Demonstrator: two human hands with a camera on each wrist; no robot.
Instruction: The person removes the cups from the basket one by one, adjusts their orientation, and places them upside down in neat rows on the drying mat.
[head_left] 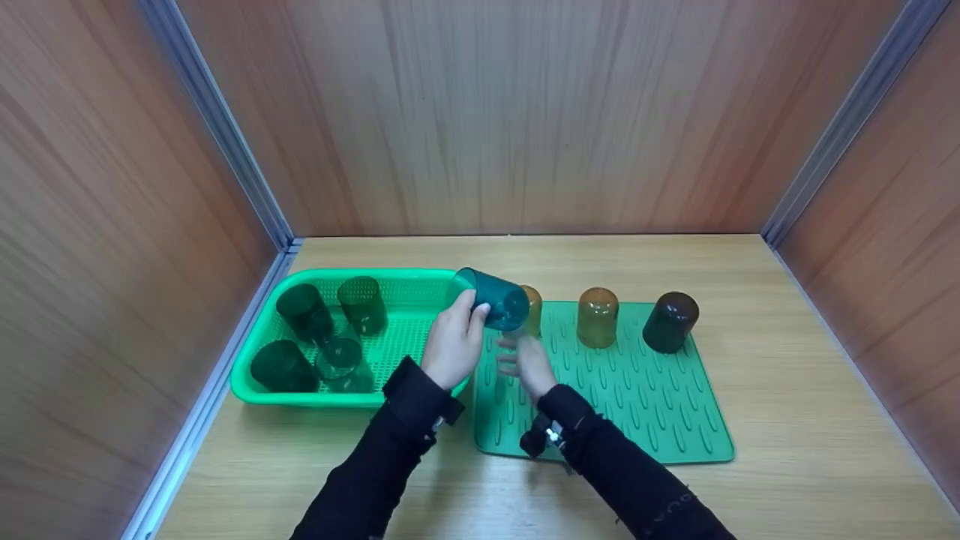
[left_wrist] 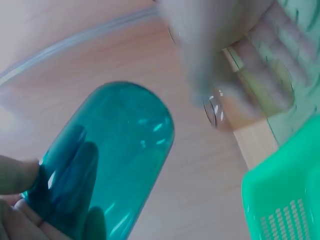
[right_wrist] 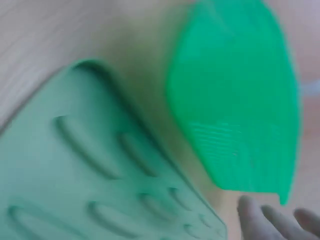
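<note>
My left hand [head_left: 454, 341] grips a blue-green clear cup [head_left: 495, 298] by its rim end, tilted so its rounded base points right. In the left wrist view the cup [left_wrist: 117, 150] shows fingers through its wall. Just below the cup's base in the head view, my right hand [head_left: 530, 365] has its fingers spread and holds nothing. It is blurred in the left wrist view. Behind the held cup, an amber cup [head_left: 533, 309] is partly hidden. Another amber cup [head_left: 598, 318] and a dark cup [head_left: 670, 322] stand upside down along the green ridged mat's [head_left: 637, 409] far edge.
At left stands a bright green basket [head_left: 330, 400] with several dark green cups and clear green cups, such as one dark cup [head_left: 283, 367] near its front corner. Wood-grain panels [head_left: 510, 120] enclose the table [head_left: 795, 390] at the back and both sides.
</note>
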